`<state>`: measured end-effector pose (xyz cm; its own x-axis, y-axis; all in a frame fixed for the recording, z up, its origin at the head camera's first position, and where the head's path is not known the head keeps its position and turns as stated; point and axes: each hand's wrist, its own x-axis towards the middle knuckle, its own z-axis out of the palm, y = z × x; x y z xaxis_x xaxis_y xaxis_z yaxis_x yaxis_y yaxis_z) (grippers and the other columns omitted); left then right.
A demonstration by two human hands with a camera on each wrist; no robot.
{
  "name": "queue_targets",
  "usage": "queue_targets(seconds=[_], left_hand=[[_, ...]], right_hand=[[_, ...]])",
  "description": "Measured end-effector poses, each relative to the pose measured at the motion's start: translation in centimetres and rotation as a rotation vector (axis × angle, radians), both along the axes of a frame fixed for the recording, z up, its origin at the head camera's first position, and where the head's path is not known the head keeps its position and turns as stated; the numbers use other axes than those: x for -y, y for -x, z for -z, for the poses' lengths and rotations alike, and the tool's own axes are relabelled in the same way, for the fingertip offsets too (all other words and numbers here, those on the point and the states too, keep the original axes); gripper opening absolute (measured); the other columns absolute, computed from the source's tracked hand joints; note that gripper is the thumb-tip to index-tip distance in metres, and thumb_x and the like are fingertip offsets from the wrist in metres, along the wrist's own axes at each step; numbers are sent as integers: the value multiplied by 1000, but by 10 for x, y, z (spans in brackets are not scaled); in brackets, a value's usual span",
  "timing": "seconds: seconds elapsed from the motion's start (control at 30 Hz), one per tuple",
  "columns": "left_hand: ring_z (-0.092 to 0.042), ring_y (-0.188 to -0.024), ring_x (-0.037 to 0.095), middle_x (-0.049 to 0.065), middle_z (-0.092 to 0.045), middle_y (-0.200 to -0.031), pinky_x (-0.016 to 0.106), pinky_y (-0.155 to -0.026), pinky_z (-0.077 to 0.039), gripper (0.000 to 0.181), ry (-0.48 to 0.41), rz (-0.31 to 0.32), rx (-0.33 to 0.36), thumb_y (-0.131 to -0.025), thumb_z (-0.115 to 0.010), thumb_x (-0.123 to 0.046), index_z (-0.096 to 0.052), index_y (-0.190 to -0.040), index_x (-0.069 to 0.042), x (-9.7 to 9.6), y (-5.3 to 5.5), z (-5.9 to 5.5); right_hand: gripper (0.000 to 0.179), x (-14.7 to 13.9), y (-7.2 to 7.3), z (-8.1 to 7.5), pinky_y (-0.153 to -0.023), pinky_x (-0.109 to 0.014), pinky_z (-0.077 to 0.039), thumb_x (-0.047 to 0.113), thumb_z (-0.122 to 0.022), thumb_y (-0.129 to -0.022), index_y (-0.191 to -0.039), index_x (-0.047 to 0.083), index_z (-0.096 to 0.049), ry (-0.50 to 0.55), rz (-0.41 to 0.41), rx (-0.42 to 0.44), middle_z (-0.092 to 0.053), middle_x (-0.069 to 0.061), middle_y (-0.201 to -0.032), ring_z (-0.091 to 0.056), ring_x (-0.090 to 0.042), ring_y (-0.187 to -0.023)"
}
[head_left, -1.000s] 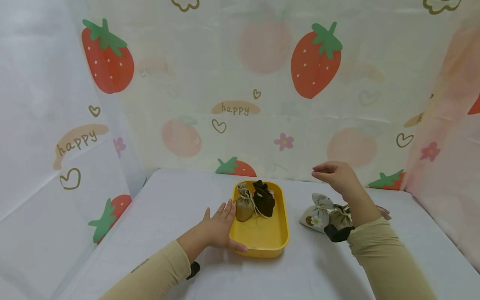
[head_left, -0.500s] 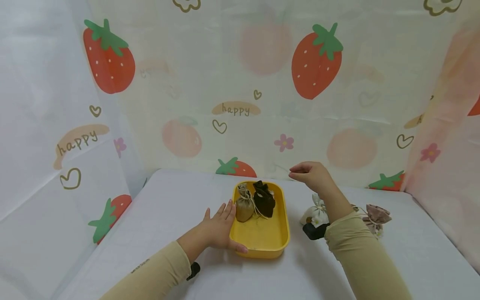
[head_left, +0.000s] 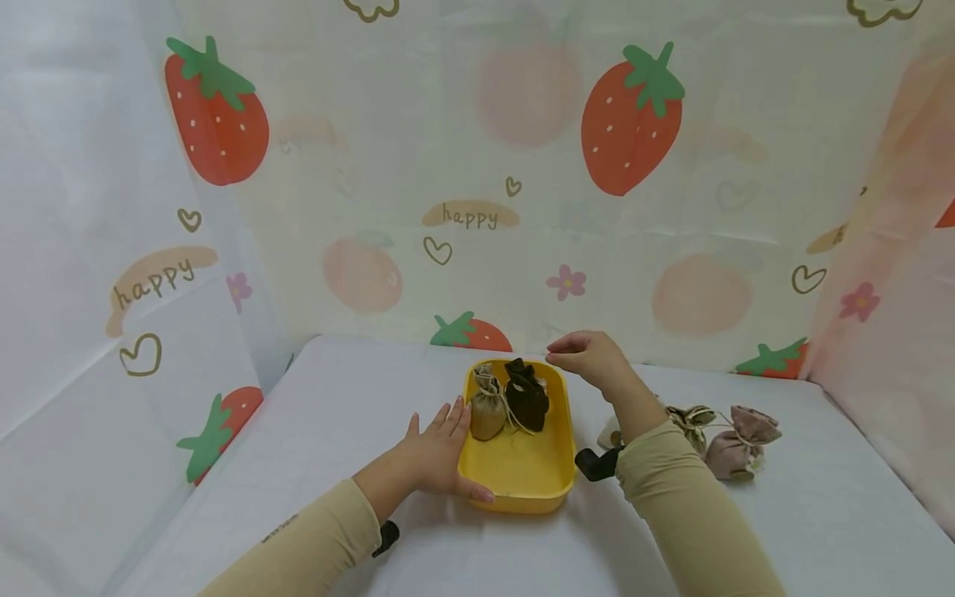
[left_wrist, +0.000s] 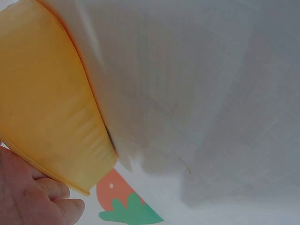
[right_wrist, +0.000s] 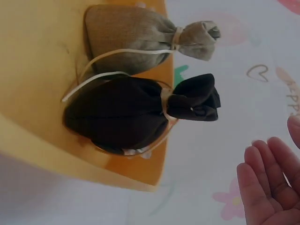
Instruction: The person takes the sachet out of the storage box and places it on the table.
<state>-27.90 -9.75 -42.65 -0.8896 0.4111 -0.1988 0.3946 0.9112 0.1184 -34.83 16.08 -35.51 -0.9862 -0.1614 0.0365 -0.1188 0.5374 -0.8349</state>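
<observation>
Plainly, the left hand [head_left: 435, 454], straight-fingered, touches the yellow tray [head_left: 515, 474]. Near its far-right corner hovers the empty, relaxed right hand [head_left: 594, 362]; two pouches [head_left: 527, 406] stand inside.

Back sheet [head_left: 418, 116], centre: peach band [head_left: 471, 215] bearing "happy" in dark lower-case script; the right wrist view is also catching script on this sheet, turned sideways, blurred and running off the edge. Back sheet, right end: part band [head_left: 826, 240], showing an "h", the remainder being lost at the fold. Left sheet [head_left: 82, 182]: larger band [head_left: 160, 275], reading "happy", slanting upward. Left sleeve [head_left: 306, 543]: small dark print [head_left: 279, 529], running along the forearm, illegible.
</observation>
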Motion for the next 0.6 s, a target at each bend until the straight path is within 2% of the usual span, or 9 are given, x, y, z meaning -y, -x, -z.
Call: queue_targets(seconds=[0.43, 0.6], left_hand=[[-1, -140, 27, 7, 6, -153, 62, -103, -6, 136, 6, 7, -1, -48, -40, -93, -3, -148, -9, 1, -2, -1], [-1, -140, 27, 8, 5, -153, 62, -103, -6, 136, -2, 8, -3, -48, -40, -92, -3, -148, -9, 1, -2, -2]], right_hand=[[31, 10, 11, 15, -97, -49, -36, 25, -66, -84, -112, 10, -65, 21, 13, 65, -61, -10, -113, -52, -30, -110], [32, 13, 12, 17, -96, -47, -37, 24, -67, -83, -112, 9, -65, -1, 22, 86, -62, -10, -112, -53, -30, -108]])
